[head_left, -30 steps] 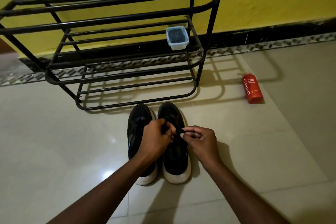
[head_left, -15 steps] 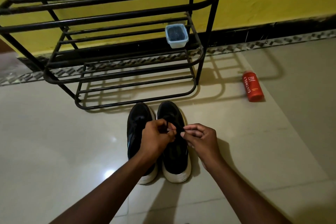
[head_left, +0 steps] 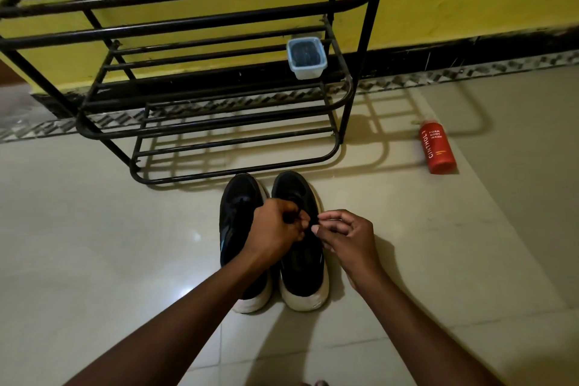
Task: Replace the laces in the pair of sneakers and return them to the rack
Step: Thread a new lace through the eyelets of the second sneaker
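Centre frame | my left hand [head_left: 275, 226] and right hand [head_left: 347, 238] each pinch the black lace [head_left: 296, 215] above the right-side sneaker [head_left: 302, 263] | sneaker's long axis points up-frame toward rack [head_left: 366, 41] | left hand sits closer over its tongue

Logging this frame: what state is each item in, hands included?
Left sneaker: upright on floor, beside its pair.
Right sneaker: upright on floor, hands at its lace.
Lace: pinched by both hands.
Left hand: pinches lace.
Right hand: pinches lace.
Rack: standing, holds no shoes.
Container: upright on rack shelf.
Bottle: lying on floor.
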